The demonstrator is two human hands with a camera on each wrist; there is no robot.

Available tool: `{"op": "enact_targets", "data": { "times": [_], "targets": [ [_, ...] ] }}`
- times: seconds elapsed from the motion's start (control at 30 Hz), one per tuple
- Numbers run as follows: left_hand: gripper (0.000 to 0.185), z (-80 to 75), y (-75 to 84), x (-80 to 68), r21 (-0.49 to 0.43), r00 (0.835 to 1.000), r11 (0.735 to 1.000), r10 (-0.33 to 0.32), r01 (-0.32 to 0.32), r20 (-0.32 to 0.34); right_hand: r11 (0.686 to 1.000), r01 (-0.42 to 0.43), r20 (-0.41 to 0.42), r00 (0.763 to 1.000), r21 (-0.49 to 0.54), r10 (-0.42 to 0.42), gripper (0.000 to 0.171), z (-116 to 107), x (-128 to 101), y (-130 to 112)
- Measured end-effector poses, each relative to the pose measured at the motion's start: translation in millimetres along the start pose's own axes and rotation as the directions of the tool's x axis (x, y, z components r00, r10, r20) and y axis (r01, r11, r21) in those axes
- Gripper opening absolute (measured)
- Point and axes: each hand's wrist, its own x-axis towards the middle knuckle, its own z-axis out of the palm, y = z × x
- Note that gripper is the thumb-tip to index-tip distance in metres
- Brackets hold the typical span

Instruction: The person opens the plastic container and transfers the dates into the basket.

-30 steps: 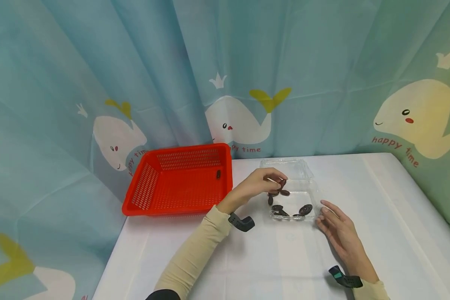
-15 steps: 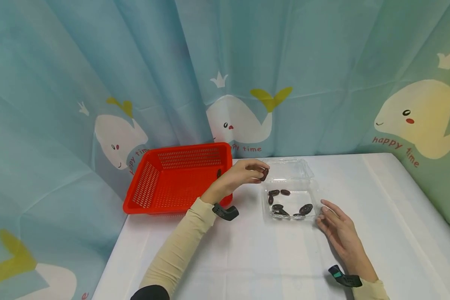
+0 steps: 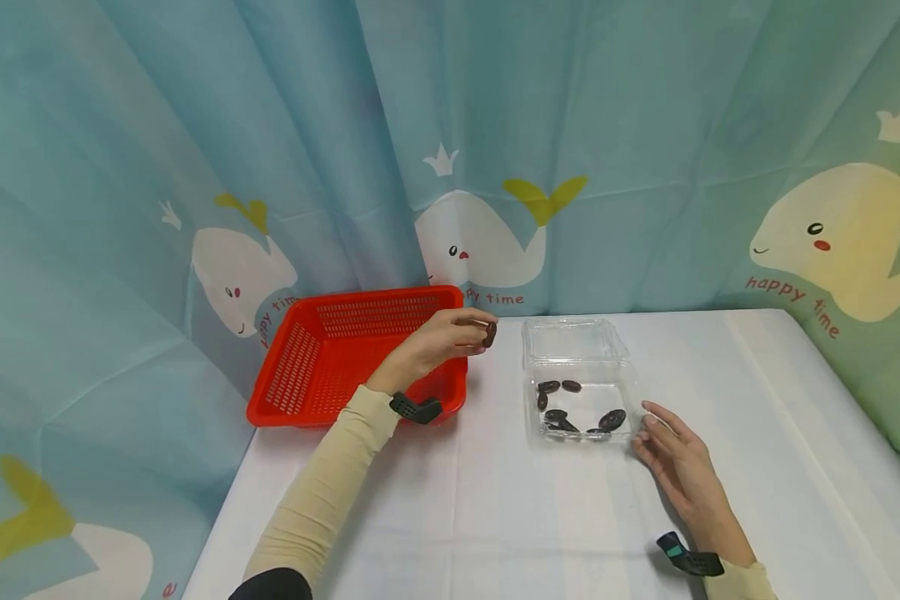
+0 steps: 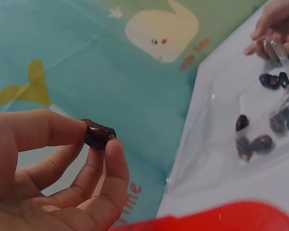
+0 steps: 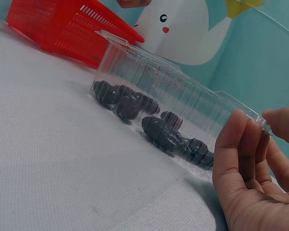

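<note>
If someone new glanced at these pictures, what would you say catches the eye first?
Probably the red basket at the table's far left, bright against the whale-print curtain. Over its right rim the left hand pinches a dark date between thumb and fingertips. To the right, the clear plastic box holds more dates, and the right hand touches its near corner.

the left hand is raised on an outstretched, cream-sleeved arm, thumb and forefinger pinched together. the right hand rests low, fingers nearly straight, thumb apart, a dark band at its wrist.
</note>
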Motion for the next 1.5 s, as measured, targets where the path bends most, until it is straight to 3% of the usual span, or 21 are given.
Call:
{"op": "enact_targets", "data": {
  "times": [0.23,0.4,0.57,0.73,0.87,1.1,1.5],
  "targets": [
    [0.036,-22.4,-6.9,-10.6,-0.043,0.997,0.998,-0.044,0.042,-0.058,1.0,-0.015,-0.001,1.0,0.006,0.015,0.028,0.7,0.2,0.7],
    [0.037,-34.8,-13.9,-12.9,-0.127,0.991,0.99,-0.079,0.065,-0.108,1.0,-0.01,0.006,1.0,-0.001,0.01,0.028,0.7,0.0,-0.3],
    [0.038,-40.9,-21.5,-10.5,-0.18,0.98,0.978,-0.13,0.102,-0.151,1.0,-0.007,0.006,1.0,0.009,0.007,0.028,0.4,0.4,-1.4],
    [0.038,-42.0,-27.8,-10.4,-0.163,0.979,0.982,-0.124,0.098,-0.159,1.0,-0.024,-0.003,1.0,0.013,0.024,0.028,0.6,0.5,-0.7],
    [0.038,-38.6,-28.8,-10.4,-0.135,0.985,0.988,-0.098,0.079,-0.143,1.0,-0.024,-0.014,1.0,-0.006,0.024,0.027,0.8,0.4,-0.9],
    [0.035,-26.5,-24.3,-8.1,-0.078,0.98,0.995,-0.069,0.055,-0.187,1.0,-0.017,-0.008,1.0,-0.006,0.017,0.028,1.2,0.7,-1.9],
    [0.034,21.0,-11.8,-2.8,-0.025,0.988,0.999,0.028,-0.032,-0.153,0.999,0.031,-0.051,0.998,0.018,-0.03,0.027,4.2,-0.7,-3.6]
  ]
}}
